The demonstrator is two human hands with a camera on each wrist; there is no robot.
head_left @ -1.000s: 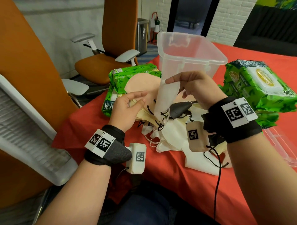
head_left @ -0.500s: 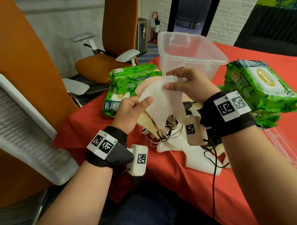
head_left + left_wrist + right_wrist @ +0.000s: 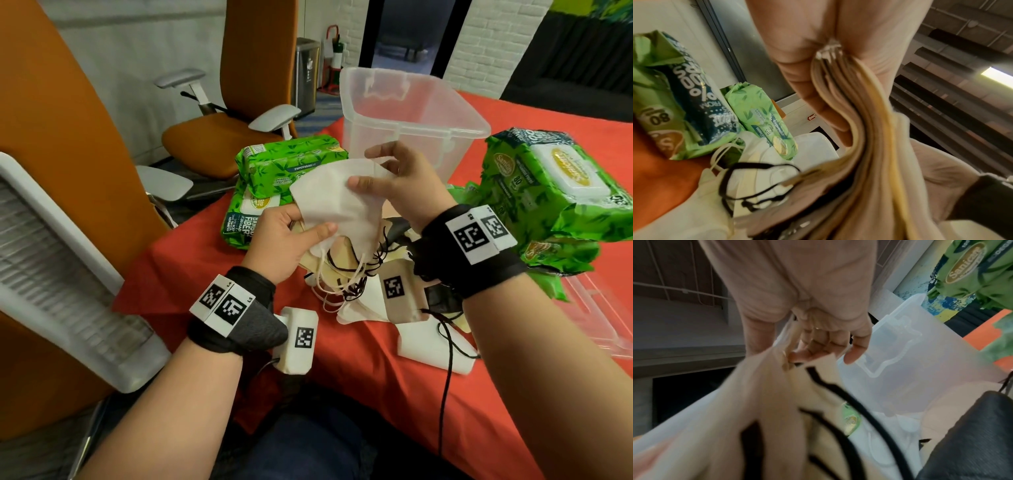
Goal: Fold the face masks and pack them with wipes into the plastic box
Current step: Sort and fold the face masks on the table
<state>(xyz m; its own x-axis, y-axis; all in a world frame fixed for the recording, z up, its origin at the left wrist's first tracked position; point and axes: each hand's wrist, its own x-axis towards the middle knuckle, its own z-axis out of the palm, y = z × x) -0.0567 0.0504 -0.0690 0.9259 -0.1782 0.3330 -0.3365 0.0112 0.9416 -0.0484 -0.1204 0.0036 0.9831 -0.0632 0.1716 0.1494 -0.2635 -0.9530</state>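
Note:
A stack of folded face masks, white on top and beige beneath, is held up over the red table. My left hand grips the stack's lower left edge; the bunched mask edges show between thumb and fingers. My right hand pinches the top mask's upper right corner. Black and white ear loops dangle below. More loose masks lie on the cloth under my hands. The clear plastic box stands just beyond, with nothing seen inside. Green wipes packs sit left and right.
The red cloth covers the table, whose near corner is close to my lap. A clear lid lies at the right edge. Orange office chairs and a white panel stand to the left.
The white mask hung narrow from my right hand alone; my left hand has since taken its lower edge, and it now lies spread flat on the stack between both hands.

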